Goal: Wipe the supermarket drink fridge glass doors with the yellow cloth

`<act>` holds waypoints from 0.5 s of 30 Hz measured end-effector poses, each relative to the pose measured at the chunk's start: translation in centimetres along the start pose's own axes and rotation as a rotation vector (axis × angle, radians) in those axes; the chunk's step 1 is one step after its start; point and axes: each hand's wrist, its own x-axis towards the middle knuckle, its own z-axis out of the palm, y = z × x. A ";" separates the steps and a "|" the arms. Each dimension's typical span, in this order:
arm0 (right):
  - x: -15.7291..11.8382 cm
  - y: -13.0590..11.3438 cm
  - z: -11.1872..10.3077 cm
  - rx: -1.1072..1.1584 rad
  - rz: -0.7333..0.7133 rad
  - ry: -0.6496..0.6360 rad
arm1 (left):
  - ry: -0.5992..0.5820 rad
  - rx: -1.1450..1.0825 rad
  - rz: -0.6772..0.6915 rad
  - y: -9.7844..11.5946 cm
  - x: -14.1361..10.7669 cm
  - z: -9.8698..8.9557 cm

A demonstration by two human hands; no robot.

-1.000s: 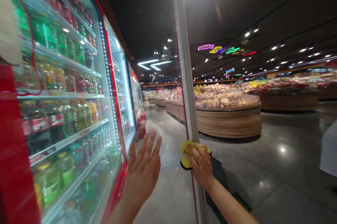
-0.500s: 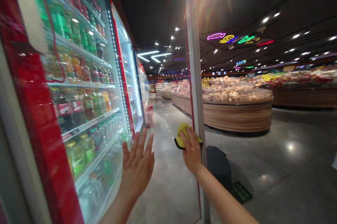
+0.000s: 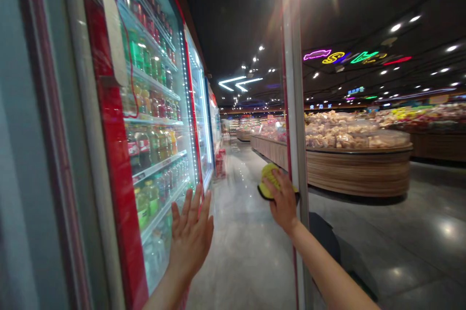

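Right hand (image 3: pixel 284 200): fingers together, pressing a yellow cloth (image 3: pixel 268 181) flat against a glass pane (image 3: pixel 276 149), just beside a metal upright (image 3: pixel 295 106).
Left hand (image 3: pixel 191 238): raised, open, fingers spread, near a drinks cooler (image 3: pixel 156 106); contact cannot be told.
Cooler: shelves of bottled drinks (image 3: pixel 145 147).
Beyond: a round wooden table (image 3: pixel 358 172) heaped with bagged food (image 3: pixel 349 136); neon signs (image 3: pixel 357 57) overhead.

**Bottles on our shelves, bagged food on our desk**

We see the cooler's white shelves (image 3: pixel 158 166) packed with rows of bottled drinks (image 3: pixel 145 147), with larger green-capped bottles (image 3: pixel 151 198) on the lowest one in view. Across the aisle, our round wood-clad desk (image 3: pixel 357 174) carries heaped bagged food (image 3: pixel 345 135). On our polished stone floor (image 3: pixel 247 251) stands a small red stack (image 3: pixel 220 163).
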 end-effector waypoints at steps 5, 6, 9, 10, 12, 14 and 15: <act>5.1 -3.2 1.5 -0.057 0.176 0.089 | -0.009 0.018 -0.052 -0.9 -0.5 -0.6; 5.1 -4.2 1.5 -0.048 0.086 0.025 | -0.009 0.021 -0.048 -0.9 -0.5 -0.7; 3.1 -5.4 0.3 -0.022 -0.216 -0.153 | 0.003 0.045 -0.032 -1.1 -0.8 -1.0; 2.5 -5.0 -0.3 -0.027 -0.259 -0.181 | 0.007 0.055 -0.026 -1.2 -1.0 -1.2; 2.5 -3.6 -1.3 -0.060 -0.196 -0.168 | 0.009 0.073 -0.017 -1.5 -1.3 -1.6; 4.4 -2.7 -1.3 -0.091 -0.019 -0.085 | 0.004 0.088 -0.025 -1.9 -1.4 -2.0; 5.6 -2.8 -1.0 -0.100 0.063 -0.037 | 0.001 0.095 -0.035 -2.0 -1.3 -2.1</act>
